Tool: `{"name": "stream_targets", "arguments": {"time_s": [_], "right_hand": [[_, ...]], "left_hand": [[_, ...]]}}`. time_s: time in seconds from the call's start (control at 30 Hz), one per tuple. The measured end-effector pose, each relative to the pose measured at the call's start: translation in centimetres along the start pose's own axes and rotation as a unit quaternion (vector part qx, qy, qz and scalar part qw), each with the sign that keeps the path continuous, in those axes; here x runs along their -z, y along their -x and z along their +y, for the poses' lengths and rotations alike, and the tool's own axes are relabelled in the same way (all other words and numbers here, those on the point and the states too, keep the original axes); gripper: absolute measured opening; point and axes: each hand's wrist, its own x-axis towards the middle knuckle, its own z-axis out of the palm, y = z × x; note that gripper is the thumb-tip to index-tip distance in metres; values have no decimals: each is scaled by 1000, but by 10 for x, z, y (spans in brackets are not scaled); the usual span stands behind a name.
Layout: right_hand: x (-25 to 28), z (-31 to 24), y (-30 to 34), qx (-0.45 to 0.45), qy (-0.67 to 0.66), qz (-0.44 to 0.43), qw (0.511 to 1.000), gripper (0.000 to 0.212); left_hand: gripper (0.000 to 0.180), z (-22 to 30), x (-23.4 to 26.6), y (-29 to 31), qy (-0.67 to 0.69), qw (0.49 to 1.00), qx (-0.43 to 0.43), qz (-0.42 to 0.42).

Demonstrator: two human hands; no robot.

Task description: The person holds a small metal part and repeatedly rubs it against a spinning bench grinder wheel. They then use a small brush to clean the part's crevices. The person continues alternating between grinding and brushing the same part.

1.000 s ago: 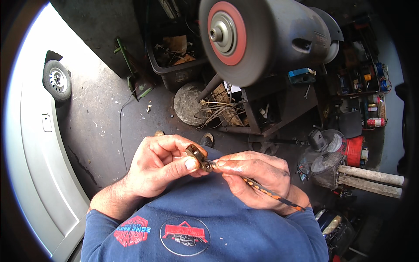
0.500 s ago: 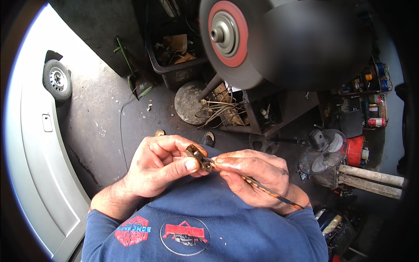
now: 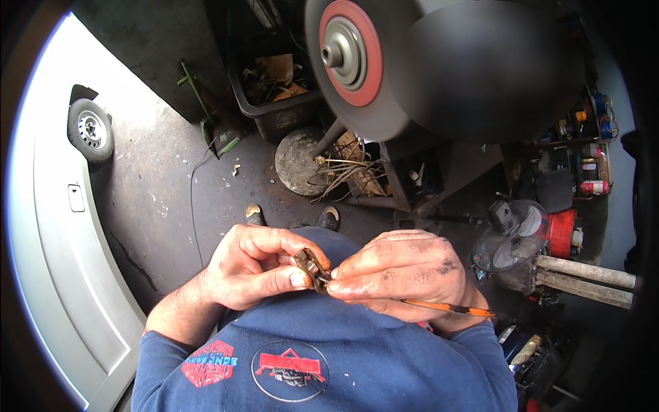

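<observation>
Close to my navy shirt, my left hand [image 3: 250, 268] pinches a small dark metal part [image 3: 311, 266] between thumb and fingers. The part has a hollow, uneven shape. My right hand [image 3: 405, 271] is closed around a slim orange-and-black striped stick-like tool [image 3: 446, 307], whose back end sticks out past the wrist. Its fingertips press together at the near right end of the metal part. The tool's tip is hidden by those fingers and cannot be made out.
A large wheel with a red centre [image 3: 367, 65] stands ahead, beside a blurred dark shape. Beyond my feet are a black bin [image 3: 285, 110] of scraps, a round base [image 3: 296, 161] and tangled cables. A light-coloured vehicle [image 3: 51, 226] is left; a fan [image 3: 518, 237] stands right.
Both hands have come slightly lower, toward my shirt. My right hand has turned, and the tool now lies flatter, its back end further right. The left hand keeps its pinch on the part.
</observation>
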Motion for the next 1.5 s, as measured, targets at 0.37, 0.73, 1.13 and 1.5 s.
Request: {"name": "stream_targets", "arguments": {"time_s": [0.37, 0.73, 1.13, 1.5], "right_hand": [[-3, -5, 10, -54, -91, 89, 990, 14], [-12, -4, 16, -8, -56, 89, 994, 21], [-24, -7, 26, -42, -117, 140, 982, 22], [-24, -8, 29, -54, -129, 113, 984, 20]], "left_hand": [[26, -7, 13, -11, -181, 966, -185, -20], [22, 2, 5, -6, -364, 878, -311, 13], [24, 0, -2, -3, -410, 832, -373, 31], [31, 0, -7, -2, -435, 825, -362, 19]]}}
